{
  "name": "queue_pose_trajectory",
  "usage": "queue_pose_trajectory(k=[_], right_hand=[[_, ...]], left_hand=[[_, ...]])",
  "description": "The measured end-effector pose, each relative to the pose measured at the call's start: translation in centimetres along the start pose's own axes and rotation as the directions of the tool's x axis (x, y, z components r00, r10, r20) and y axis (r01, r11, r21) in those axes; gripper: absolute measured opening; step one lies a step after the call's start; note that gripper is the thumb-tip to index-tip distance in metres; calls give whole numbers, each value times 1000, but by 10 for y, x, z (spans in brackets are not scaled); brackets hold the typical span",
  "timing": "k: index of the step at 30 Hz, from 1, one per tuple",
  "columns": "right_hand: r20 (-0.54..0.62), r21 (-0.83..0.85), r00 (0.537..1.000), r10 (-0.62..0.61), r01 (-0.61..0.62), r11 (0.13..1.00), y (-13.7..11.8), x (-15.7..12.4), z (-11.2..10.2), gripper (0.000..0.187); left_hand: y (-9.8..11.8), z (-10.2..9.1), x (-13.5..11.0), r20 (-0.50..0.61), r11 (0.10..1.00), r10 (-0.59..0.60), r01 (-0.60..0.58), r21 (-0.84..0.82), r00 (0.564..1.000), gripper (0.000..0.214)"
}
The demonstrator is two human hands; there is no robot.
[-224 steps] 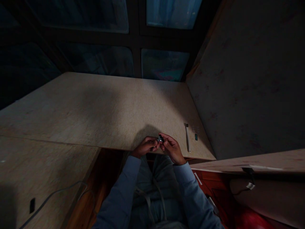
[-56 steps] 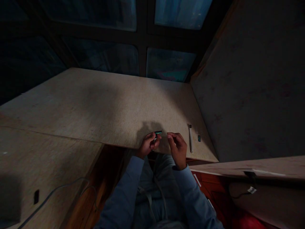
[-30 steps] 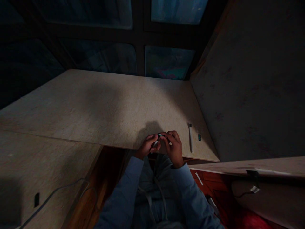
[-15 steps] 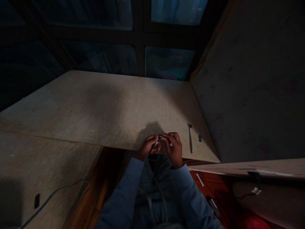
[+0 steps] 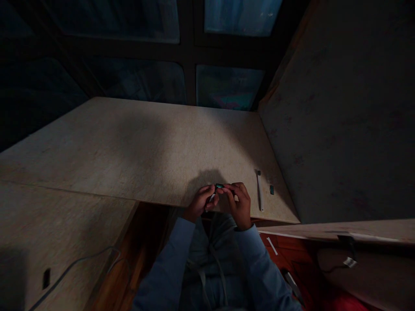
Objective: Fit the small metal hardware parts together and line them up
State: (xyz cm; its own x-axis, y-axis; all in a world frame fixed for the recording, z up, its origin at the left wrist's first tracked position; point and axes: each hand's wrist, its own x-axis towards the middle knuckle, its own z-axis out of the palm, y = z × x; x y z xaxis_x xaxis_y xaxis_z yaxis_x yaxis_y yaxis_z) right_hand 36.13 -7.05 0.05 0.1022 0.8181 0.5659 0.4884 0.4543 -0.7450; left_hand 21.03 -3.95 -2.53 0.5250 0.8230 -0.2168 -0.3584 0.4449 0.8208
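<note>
My left hand point(image 5: 200, 202) and my right hand point(image 5: 239, 203) meet at the near edge of the tan table point(image 5: 136, 147). Both pinch a small dark part with a green end point(image 5: 219, 187) between their fingertips. A thin pale bit shows under my left thumb; what it is stays unclear in the dim light. Blue sleeves cover both forearms.
A white pen-like tool point(image 5: 260, 190) and a tiny green piece point(image 5: 271, 189) lie on the table right of my hands. A wall panel point(image 5: 340, 112) rises at right. A second surface at the lower left carries a grey cable point(image 5: 81, 263) and a dark slot point(image 5: 46, 278). Dark windows lie behind.
About two seconds ago only my left hand held the small part, with the right hand apart from it. The right hand has since closed in and now pinches it too.
</note>
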Motion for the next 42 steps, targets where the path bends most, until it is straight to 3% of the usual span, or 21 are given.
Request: queue_pose_trajectory(k=[11,22,30,36,42], right_hand=[[109,-60,978,181,-175,983,47,-3,-30,11],[282,-158,954,101,-57,986,52,-5,-23,9],[290,-215,953,85,-21,976,52,-3,-22,6],[322,-212,938,126,-58,976,51,-5,-21,6],[310,-215,941,132,-66,974,52,-6,-18,9]], left_hand=[[3,1,7,-88,958,-42,15,-287,995,58],[8,-3,15,-121,862,-194,110,-494,973,43],[8,-2,17,-216,855,-274,134,-501,937,44],[9,1,16,-224,880,-233,107,-462,946,43],[15,13,19,-216,950,-186,120,-288,958,52]])
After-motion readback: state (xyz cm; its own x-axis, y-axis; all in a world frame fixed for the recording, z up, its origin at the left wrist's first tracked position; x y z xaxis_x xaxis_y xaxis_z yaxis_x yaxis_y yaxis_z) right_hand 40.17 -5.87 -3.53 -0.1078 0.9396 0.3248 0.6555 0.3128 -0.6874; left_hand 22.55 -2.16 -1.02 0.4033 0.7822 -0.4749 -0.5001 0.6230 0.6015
